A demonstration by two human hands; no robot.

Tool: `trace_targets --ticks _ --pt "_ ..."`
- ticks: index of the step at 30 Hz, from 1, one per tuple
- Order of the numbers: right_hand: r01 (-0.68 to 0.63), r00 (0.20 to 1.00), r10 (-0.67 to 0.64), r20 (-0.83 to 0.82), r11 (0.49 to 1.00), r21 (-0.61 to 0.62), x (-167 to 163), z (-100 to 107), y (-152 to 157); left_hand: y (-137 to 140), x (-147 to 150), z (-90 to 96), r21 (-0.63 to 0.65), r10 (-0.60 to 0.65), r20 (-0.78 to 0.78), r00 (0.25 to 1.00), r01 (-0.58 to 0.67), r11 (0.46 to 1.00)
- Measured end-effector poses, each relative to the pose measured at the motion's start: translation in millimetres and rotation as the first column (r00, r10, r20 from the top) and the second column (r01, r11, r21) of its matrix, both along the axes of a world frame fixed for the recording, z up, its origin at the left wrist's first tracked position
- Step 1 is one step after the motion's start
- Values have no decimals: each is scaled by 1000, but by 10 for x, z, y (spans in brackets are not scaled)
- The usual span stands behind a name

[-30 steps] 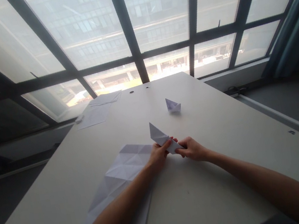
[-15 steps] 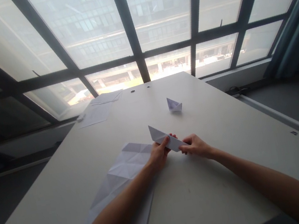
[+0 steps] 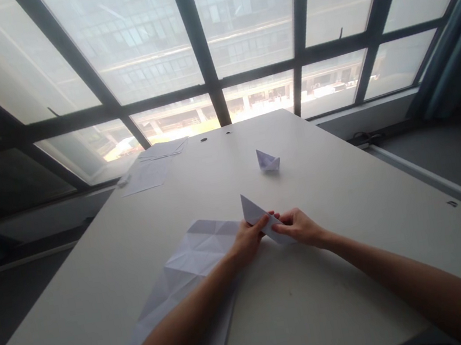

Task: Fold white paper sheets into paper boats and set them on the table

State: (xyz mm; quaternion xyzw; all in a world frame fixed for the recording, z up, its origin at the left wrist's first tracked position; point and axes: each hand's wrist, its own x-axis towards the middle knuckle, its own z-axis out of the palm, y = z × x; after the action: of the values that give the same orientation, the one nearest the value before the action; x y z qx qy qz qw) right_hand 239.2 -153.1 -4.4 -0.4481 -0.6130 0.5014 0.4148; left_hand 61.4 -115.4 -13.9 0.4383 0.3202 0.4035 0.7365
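Observation:
Between my two hands is a folded piece of white paper (image 3: 252, 209), with one pointed end sticking up to the left. My left hand (image 3: 248, 239) grips it near the middle, thumb on the near face. Close beside it, my right hand (image 3: 301, 226) pinches the paper's right part, thumb also on the near face. The fingers behind the paper are partly hidden. Under and beside my left forearm lies a large creased sheet of paper (image 3: 187, 256). Farther off on the table, a small folded paper boat (image 3: 268, 161) stands upright.
The white table (image 3: 342, 289) reaches to a wall of dark-framed windows (image 3: 252, 71). Several flat paper sheets (image 3: 146, 173) lie at its far left. A blue curtain (image 3: 447, 68) hangs at the right. A cable hole (image 3: 204, 140) sits near the far edge.
The folded paper has turned to a steeper slant and shifted slightly right. My right hand has moved its grip inward along the paper, nearer my left hand.

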Motion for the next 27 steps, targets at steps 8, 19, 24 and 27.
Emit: trace_targets --ticks 8,19,24,27 --pt "23 999 -24 21 998 65 -22 -40 17 -9 29 12 111 45 -56 997 -38 993" --pt "-12 999 10 43 999 42 -8 -31 8 15 32 41 -9 137 17 990 -137 991" --pt "-1 1000 1 30 1000 -8 5 -26 10 89 -15 99 -43 246 148 958 -243 969" --pt "62 998 -62 1 998 -17 -9 -29 11 50 -4 100 -24 94 122 988 -92 996"
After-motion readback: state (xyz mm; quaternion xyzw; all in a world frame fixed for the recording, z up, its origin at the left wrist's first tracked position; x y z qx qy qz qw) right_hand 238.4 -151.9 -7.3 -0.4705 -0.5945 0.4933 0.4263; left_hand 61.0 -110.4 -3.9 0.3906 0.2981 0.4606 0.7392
